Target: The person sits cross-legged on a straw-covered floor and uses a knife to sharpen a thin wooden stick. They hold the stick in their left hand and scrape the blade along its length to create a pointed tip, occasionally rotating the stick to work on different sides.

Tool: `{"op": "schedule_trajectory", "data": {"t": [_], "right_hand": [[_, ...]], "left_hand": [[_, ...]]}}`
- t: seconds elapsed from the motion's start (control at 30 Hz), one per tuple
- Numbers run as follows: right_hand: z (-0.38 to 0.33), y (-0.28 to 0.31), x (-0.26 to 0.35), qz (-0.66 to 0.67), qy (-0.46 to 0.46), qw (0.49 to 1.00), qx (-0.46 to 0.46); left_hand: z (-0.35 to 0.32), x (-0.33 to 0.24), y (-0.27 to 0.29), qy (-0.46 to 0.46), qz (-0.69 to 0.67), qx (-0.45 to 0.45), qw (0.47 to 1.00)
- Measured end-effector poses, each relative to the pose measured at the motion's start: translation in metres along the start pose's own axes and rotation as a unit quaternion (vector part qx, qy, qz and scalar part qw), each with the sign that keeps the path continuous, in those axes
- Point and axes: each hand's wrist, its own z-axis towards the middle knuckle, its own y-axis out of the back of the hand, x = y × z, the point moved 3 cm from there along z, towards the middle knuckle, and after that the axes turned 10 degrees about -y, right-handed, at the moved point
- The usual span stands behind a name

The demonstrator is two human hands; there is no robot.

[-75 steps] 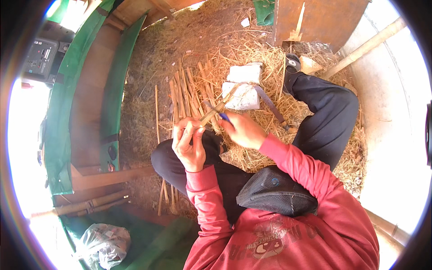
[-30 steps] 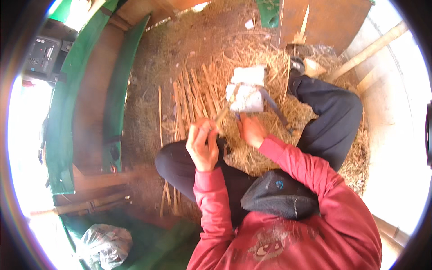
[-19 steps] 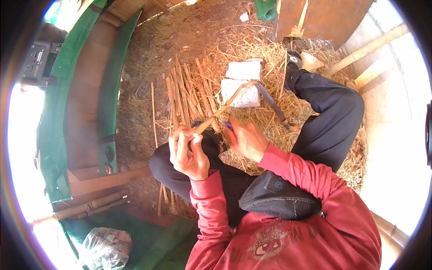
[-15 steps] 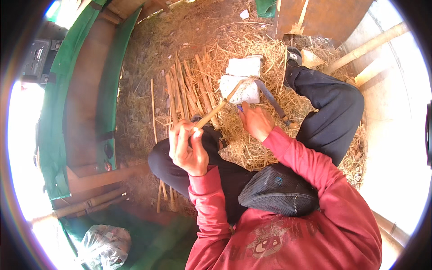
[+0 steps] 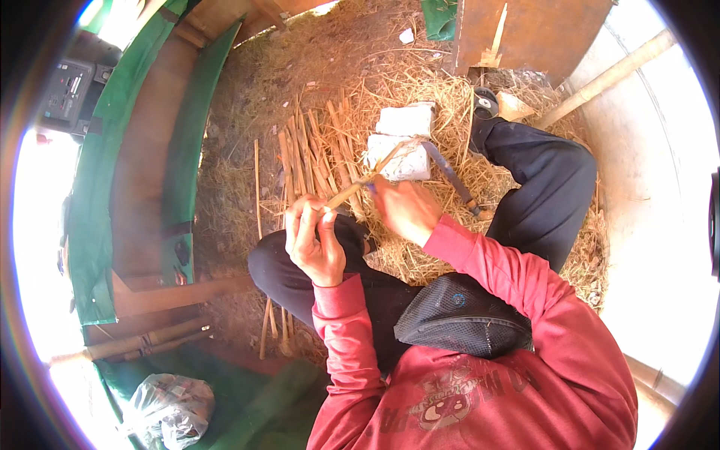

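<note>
My left hand [image 5: 315, 240] is closed around the near end of a pale bamboo stick [image 5: 346, 193], which slants up and away to the right. Against the middle of that stick is my right hand [image 5: 405, 208], its fingers curled round a small blue tool [image 5: 372, 187]; most of the tool is hidden and I cannot make out its blade. The stick's far end reaches over a white block-like bundle [image 5: 401, 159]. Just right of the bundle, a sickle [image 5: 450, 176] with a dark curved blade lies on the straw.
Split bamboo sticks [image 5: 307, 154] lie in a row on the ground to the left. Straw and shavings [image 5: 427, 262] spread between my legs. A brown board [image 5: 532, 37] stands at the back right, green sheeting [image 5: 112, 187] at the left, and a clear plastic bag [image 5: 172, 409] lower left.
My right hand has moved left and nearer along the stick with the blue tool, toward my left hand. The left hand keeps its hold, nearly still.
</note>
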Motion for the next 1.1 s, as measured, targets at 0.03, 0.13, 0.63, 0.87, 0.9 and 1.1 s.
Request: {"op": "schedule_trajectory", "data": {"t": [0.03, 0.13, 0.63, 0.87, 0.9, 1.1], "right_hand": [[-0.006, 0.001, 0.012, 0.009, 0.034, 0.999, -0.024], [0.002, -0.027, -0.031, -0.065, 0.027, 0.994, -0.081], [0.018, -0.029, -0.051, 0.017, -0.084, 0.996, -0.016], [-0.029, -0.002, 0.021, 0.186, 0.071, 0.977, -0.071], [-0.028, -0.006, 0.018, 0.172, 0.050, 0.981, -0.073], [-0.012, -0.001, 0.012, 0.087, 0.012, 0.996, -0.020]], "left_hand": [[0.000, -0.002, 0.002, -0.001, 0.009, 0.001, 1.000], [0.004, 0.002, 0.001, -0.036, 0.026, -0.005, 0.999], [0.001, 0.001, -0.005, -0.006, -0.032, 0.010, 0.999], [0.000, -0.005, -0.007, 0.015, 0.030, -0.026, 0.999], [-0.002, -0.004, -0.008, 0.013, 0.042, -0.023, 0.999], [-0.005, 0.009, -0.004, 0.075, 0.076, -0.027, 0.994]]}}
